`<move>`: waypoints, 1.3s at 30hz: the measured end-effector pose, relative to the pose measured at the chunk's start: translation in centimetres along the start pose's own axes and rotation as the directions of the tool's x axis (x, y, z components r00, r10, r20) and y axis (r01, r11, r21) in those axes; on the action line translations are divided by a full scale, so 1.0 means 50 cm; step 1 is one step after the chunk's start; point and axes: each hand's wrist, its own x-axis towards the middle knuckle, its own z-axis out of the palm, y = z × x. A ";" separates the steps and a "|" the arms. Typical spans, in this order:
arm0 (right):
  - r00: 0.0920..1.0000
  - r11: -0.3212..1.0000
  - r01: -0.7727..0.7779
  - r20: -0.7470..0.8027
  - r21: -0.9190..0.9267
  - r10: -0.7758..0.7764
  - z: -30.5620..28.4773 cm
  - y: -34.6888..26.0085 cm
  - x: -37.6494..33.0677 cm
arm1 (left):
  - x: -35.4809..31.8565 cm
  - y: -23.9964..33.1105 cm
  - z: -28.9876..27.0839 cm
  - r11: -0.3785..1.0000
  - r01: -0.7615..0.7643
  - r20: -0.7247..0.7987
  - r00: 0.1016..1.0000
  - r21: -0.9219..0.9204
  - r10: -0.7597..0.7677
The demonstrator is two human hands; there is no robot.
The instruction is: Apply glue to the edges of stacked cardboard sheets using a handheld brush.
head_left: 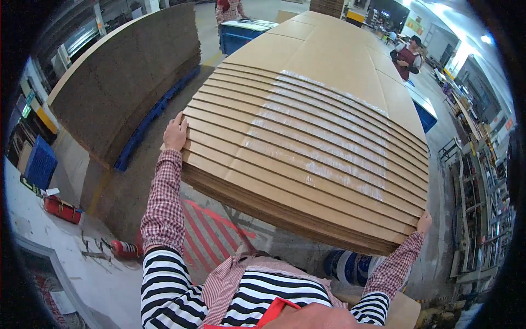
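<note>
Nearest to you are your own chest and forearms: a black-and-white striped top with red-checked sleeve covers. Your arms spread wide, one to each side of a thick fanned stack of flat cardboard sheets (307, 153). The stack sits in front of your chest, its near edge just above your apron, and it stretches away from you, each sheet stepped slightly back from the one below. Strips of clear tape run across the upper sheets.

Your left hand (175, 133) presses against the stack's left edge, fingers curled over the top sheets at that side. Your right hand (423, 222) clasps the stack's near right corner; its fingers are hidden under the cardboard, so you cannot tell how tightly that grip closes.

Below the stack is the concrete floor (126, 192), with red diagonal stripes (205, 225) painted near your feet. Two red fire extinguishers (62, 209) lie at the far left.

Further left stands a tall pile of cardboard (131, 77) on a blue pallet (150, 118). Beyond the stack, more flat cardboard continues into the distance. At the far right a person in a dark apron (406, 56) stands beside metal shelving (482, 203).
</note>
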 end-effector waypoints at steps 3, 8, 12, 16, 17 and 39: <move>0.999 0.999 -0.035 -0.022 -0.037 0.034 -0.008 0.012 0.008 | 0.000 -0.002 0.006 1.000 -0.020 0.013 1.000 -0.015 0.020; 0.999 0.996 -0.037 -0.033 -0.086 0.034 -0.004 0.012 0.011 | 0.005 -0.012 0.019 0.999 -0.030 -0.019 0.999 -0.031 0.030; 1.000 1.000 -0.017 -0.012 -0.019 0.017 -0.018 0.017 0.008 | 0.004 0.004 0.023 1.000 -0.022 -0.007 1.000 -0.022 0.021; 0.997 0.996 0.041 -0.066 -0.077 -0.046 -0.007 0.009 0.014 | 0.012 -0.010 0.027 1.000 -0.020 0.007 1.000 -0.024 0.020; 0.997 0.996 0.033 -0.069 -0.080 -0.038 -0.007 0.014 0.014 | 0.014 -0.015 0.030 0.998 -0.031 -0.008 1.000 -0.051 0.030; 0.994 0.997 0.072 -0.082 -0.033 -0.074 -0.001 0.014 0.007 | 0.012 -0.006 0.019 1.000 -0.030 0.035 0.999 0.004 0.030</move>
